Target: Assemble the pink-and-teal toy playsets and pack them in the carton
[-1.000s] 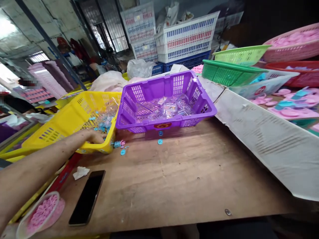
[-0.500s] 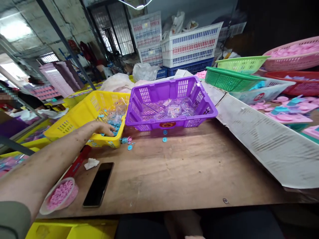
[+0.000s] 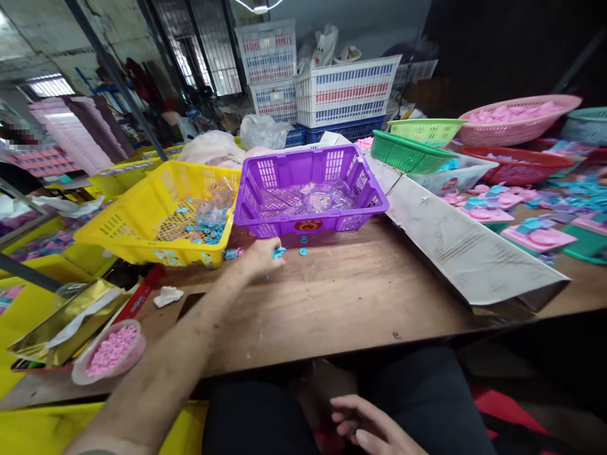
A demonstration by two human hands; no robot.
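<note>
My left hand [image 3: 258, 258] hovers low over the wooden table [image 3: 360, 291] in front of the purple basket [image 3: 308, 189]. Its fingers are closed on small blue plastic pieces [image 3: 279, 253]. A few more blue pieces [image 3: 302, 251] lie loose on the table beside it. The yellow basket [image 3: 142, 221] to the left holds a heap of blue pieces and clear packets. My right hand [image 3: 374, 426] rests below the table edge over my lap, fingers loosely spread and holding nothing.
A clear cup of pink pieces [image 3: 110, 351] stands at the near left beside gold foil bags [image 3: 71, 316]. A white cardboard sheet [image 3: 455, 240] slants along the right. Green, pink and red baskets [image 3: 410, 151] and stacked white crates [image 3: 346, 91] stand behind.
My left hand has come out of the yellow basket and moved right to the table in front of the purple basket, now pinching blue pieces. The view tilted down, showing my right hand.
</note>
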